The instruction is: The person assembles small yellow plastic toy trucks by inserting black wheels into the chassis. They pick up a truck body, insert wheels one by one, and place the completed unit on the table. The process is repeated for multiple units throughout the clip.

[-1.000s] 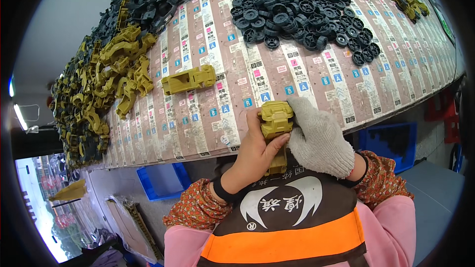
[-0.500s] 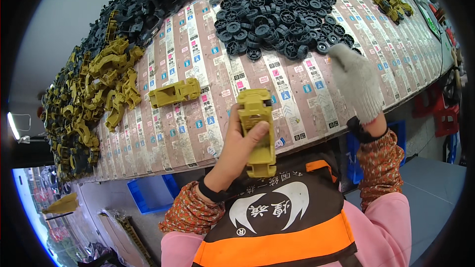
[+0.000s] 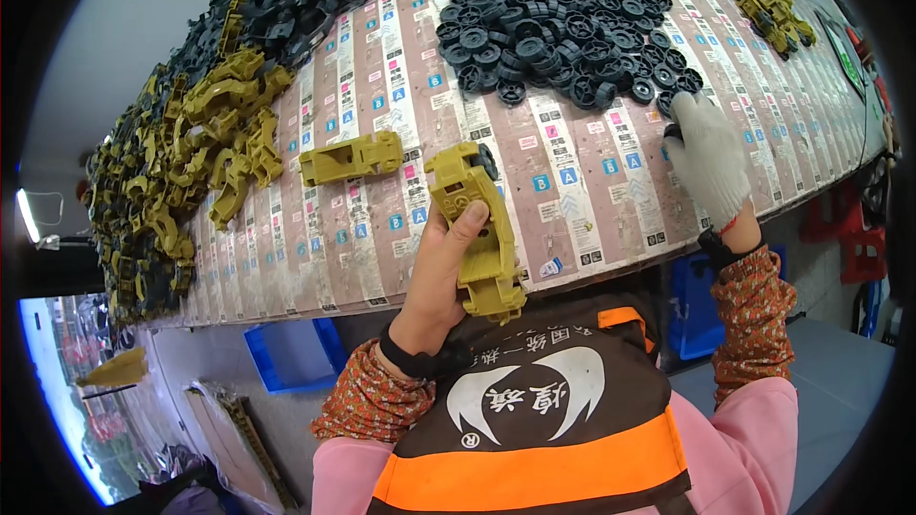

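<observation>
My bare left hand is closed round a yellow plastic toy vehicle body, held above the near table edge with the thumb across it. A dark wheel shows at the body's upper right end. My right hand, in a whitish knitted glove, is at the right border of a heap of black toy wheels. Its fingers are bent in, and a black wheel shows at their left side. Another yellow vehicle body lies on the table, left of the held one.
The table is covered in printed striped paper. At the left are piles of yellow plastic parts and dark parts. More yellow bodies lie at the far right. Blue bins and red stools stand below table level.
My left hand has tilted the vehicle body, its top now leaning left with a wheel showing. My right hand's fingers have curled in beside the wheel heap. The whole view has shifted slightly.
</observation>
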Motion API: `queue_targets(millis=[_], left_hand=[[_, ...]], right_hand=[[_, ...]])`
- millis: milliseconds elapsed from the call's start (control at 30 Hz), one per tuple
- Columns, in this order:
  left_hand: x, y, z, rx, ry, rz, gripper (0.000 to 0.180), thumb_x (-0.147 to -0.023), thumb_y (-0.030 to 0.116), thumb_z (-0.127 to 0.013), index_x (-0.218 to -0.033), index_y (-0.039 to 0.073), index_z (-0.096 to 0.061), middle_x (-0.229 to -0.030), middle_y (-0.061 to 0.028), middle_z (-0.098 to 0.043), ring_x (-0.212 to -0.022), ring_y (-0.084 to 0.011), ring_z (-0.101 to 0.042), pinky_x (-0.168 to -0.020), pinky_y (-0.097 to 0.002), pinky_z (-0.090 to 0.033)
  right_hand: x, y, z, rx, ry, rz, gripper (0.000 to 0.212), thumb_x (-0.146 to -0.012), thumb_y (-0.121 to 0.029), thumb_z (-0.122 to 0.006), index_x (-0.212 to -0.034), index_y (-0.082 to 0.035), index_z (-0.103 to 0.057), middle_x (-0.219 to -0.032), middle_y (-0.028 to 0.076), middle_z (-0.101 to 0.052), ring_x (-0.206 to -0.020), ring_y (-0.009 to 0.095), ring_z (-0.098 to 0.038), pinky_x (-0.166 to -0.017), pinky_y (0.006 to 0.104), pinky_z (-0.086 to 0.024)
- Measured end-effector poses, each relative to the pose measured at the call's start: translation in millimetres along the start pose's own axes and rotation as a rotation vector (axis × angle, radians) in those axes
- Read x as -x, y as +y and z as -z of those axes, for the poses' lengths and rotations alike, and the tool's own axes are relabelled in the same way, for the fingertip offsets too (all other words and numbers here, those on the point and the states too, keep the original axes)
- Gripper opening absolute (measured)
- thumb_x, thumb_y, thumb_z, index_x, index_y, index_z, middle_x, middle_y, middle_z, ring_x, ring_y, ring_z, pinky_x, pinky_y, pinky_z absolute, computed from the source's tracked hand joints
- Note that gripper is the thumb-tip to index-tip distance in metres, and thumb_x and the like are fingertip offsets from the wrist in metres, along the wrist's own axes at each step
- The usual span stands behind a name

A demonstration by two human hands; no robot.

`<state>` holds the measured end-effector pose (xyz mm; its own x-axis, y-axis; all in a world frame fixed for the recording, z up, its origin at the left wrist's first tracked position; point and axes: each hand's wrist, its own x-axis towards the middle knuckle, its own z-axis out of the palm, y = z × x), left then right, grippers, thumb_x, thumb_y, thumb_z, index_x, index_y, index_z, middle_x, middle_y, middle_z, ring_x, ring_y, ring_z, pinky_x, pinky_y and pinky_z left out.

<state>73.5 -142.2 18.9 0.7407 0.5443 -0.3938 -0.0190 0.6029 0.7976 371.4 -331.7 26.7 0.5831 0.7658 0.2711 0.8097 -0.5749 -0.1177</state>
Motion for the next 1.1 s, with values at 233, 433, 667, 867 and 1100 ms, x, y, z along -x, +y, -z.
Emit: queue_targets(millis=[233,433,667,867,1100], left_hand=[[-2.0,2.1,-2.6,0.110,0.062,0.016,0.040,-0.105,0.039,-0.070,-0.130,0.012,-0.057,-0.098,-0.0049,-0.068,-0.077,-0.0194,-0.073,-0.065,-0.0357,-0.064],[-7.4,-5.9,-4.7,0.121,0.032,-0.097,0.040,-0.105,0.036,-0.071,-0.133,0.011,-0.056,-0.104,-0.0031,-0.068,-0.084,-0.0154,-0.071,-0.071,-0.0323,-0.063],[-5.1,-8.6,-6.4,0.083,0.070,-0.215,0.039,-0.105,0.028,-0.072,-0.136,0.010,-0.055,-0.112,-0.0018,-0.068,-0.095,-0.0131,-0.071,-0.078,-0.0308,-0.063],[-1.6,-11.3,-8.0,0.052,0.064,-0.291,0.040,-0.105,0.019,-0.072,-0.136,0.008,-0.051,-0.119,-0.0035,-0.065,-0.101,-0.0131,-0.067,-0.085,-0.0316,-0.061],[1.6,-19.0,-4.7,0.004,0.009,-0.385,0.042,-0.106,0.015,-0.071,-0.141,0.007,-0.049,-0.126,-0.0042,-0.064,-0.110,-0.0139,-0.065,-0.096,-0.0314,-0.056]], right_hand=[[26.0,-50.8,14.7,-0.442,-0.089,0.069,0.033,-0.090,-0.001,-0.069,-0.123,-0.001,-0.066,-0.104,0.018,-0.073,-0.097,0.037,-0.072,-0.084,0.0432,-0.057],[51.3,-137.4,21.1,-1.078,-0.309,-0.022,0.018,-0.094,-0.004,-0.069,-0.112,-0.002,-0.068,-0.095,0.016,-0.072,-0.086,0.030,-0.074,-0.077,0.0389,-0.058],[70.2,-160.0,5.9,-1.199,-0.307,-0.128,0.026,-0.096,-0.003,-0.069,-0.122,-0.002,-0.064,-0.097,0.017,-0.072,-0.087,0.030,-0.076,-0.076,0.0392,-0.058],[74.3,-164.7,14.0,-1.114,-0.290,-0.046,0.027,-0.095,0.001,-0.065,-0.121,0.000,-0.064,-0.101,0.021,-0.073,-0.090,0.040,-0.074,-0.080,0.0428,-0.058],[74.1,-160.9,12.4,-1.208,-0.311,-0.169,0.028,-0.096,0.000,-0.063,-0.124,0.002,-0.064,-0.105,0.022,-0.074,-0.095,0.034,-0.077,-0.083,0.0406,-0.059]])
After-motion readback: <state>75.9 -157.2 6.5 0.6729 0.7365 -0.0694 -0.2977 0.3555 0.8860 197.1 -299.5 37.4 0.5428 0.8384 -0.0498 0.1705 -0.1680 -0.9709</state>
